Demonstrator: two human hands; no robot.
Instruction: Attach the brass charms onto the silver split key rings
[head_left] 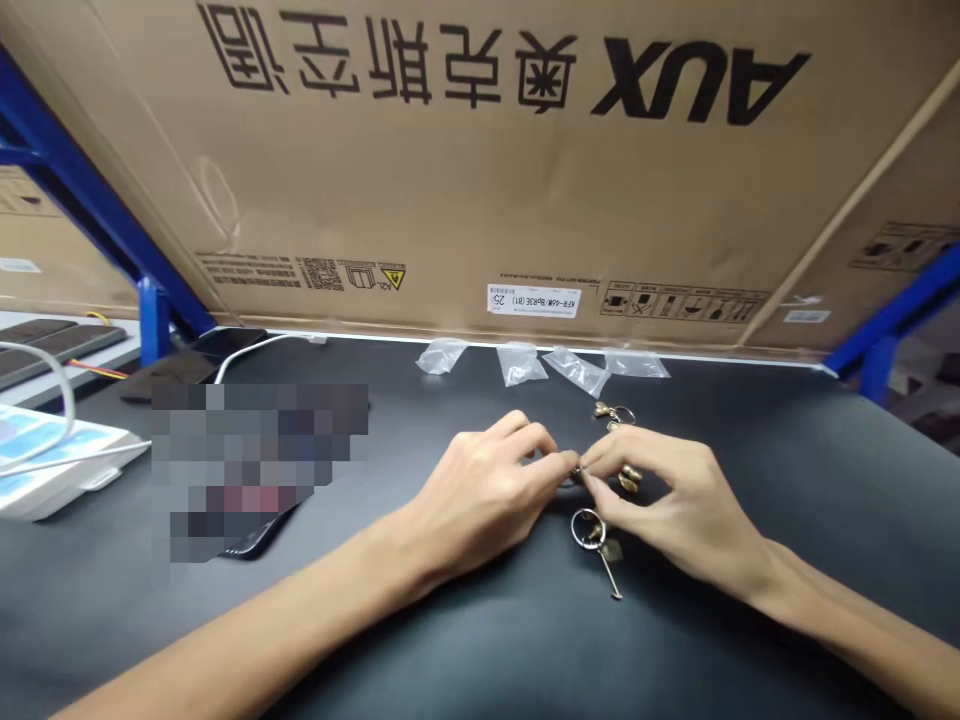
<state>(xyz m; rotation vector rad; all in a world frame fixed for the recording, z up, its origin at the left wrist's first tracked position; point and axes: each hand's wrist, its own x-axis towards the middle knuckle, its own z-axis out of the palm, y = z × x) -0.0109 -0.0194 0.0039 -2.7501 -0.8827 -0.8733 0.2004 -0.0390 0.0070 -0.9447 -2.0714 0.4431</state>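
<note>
**Metal fitting [576,470] pinched between both hands at mid-table**

Left hand [480,500] and right hand [660,500] meet fingertip to fingertip. Each is closed in a pinch on the small metal fitting, near the middle of the black table [787,480]. A key ring [589,528] with brass charms lies just beside the right hand, and a second ring [616,412] lies beyond. Four clear bags [521,362] line the far edge, against a cardboard box [480,200].

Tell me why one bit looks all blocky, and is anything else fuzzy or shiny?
Head view: a blocky mosaic patch hides whatever lies beside the left hand; the small metal piece it pinches with the right hand looks soft; the plastic bags glint; the cardboard box lettering reads upside down.
</note>
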